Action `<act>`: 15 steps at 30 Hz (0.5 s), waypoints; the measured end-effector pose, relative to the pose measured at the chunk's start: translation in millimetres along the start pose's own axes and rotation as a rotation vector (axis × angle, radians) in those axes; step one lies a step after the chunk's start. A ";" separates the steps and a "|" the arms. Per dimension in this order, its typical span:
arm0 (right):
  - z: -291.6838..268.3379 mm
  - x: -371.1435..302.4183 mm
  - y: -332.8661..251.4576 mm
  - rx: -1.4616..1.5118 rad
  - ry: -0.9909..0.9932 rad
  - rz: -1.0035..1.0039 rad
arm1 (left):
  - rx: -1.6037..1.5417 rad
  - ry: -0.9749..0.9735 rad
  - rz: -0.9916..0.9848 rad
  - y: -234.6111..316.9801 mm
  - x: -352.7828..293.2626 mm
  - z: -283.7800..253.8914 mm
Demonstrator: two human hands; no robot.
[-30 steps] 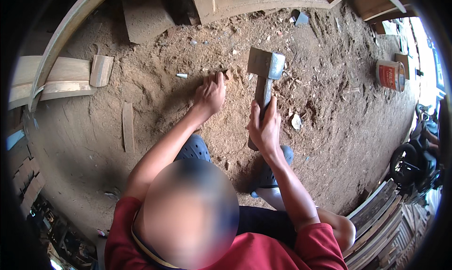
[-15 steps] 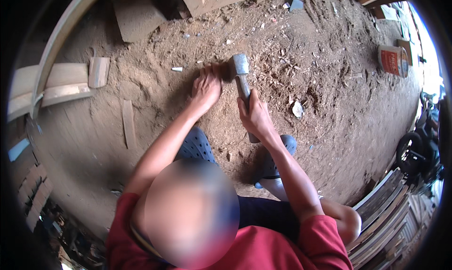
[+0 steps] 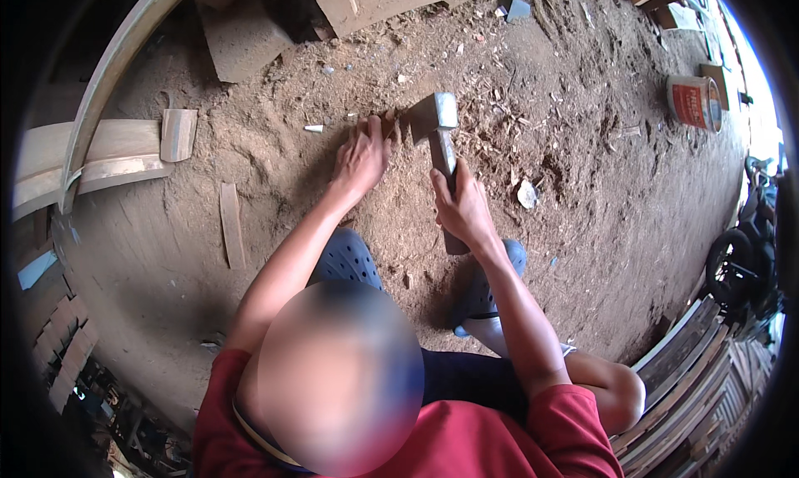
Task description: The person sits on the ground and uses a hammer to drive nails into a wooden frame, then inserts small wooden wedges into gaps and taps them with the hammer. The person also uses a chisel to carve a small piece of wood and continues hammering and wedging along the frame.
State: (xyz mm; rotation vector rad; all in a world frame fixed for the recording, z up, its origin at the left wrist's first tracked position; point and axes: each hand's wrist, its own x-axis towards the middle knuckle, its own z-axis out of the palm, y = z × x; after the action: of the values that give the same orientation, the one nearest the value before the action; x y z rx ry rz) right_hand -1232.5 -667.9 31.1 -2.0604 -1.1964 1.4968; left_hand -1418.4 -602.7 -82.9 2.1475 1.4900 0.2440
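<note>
My right hand (image 3: 464,207) is wrapped round the dark handle of a hatchet (image 3: 439,114), whose metal head is up beyond my fist. The bright poll faces right and the darker blade side points left. Just left of the blade, my left hand (image 3: 362,155) is low over the ground with its fingers bent together. Something small and brown shows at those fingertips, too hidden to name. A narrow gap separates the blade from the left fingers.
Sawdust and wood chips (image 3: 508,116) cover the ground. A flat wood strip (image 3: 231,226) lies at left, near curved wooden pieces (image 3: 125,166). A white and orange bucket (image 3: 692,103) lies far right. Stacked boards (image 3: 682,378) are at lower right. My blue clogs (image 3: 345,257) are below my hands.
The hatchet has shifted slightly right and its head has turned, so more of the blade side shows. My left hand stays in nearly the same place.
</note>
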 end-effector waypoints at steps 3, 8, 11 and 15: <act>-6.0 -5.9 -0.4 0.040 0.089 -0.014 | -0.232 0.059 -0.012 -9.6 -0.7 -2.0; -20.8 -13.0 -7.1 0.083 0.049 0.046 | -0.466 -0.143 -0.161 6.7 9.4 -46.0; -21.9 -10.7 2.2 0.073 0.066 0.067 | -0.695 -0.349 -0.266 7.4 17.6 -64.8; -19.3 -9.8 12.2 0.004 0.092 0.054 | -0.889 -0.512 -0.325 -6.6 27.7 -67.4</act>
State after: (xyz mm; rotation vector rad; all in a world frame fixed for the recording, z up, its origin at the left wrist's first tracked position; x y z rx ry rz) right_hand -1210.9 -678.8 36.5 -2.1504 -1.1114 1.4091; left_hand -1441.7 -555.1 -32.6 1.1306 1.0979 0.1716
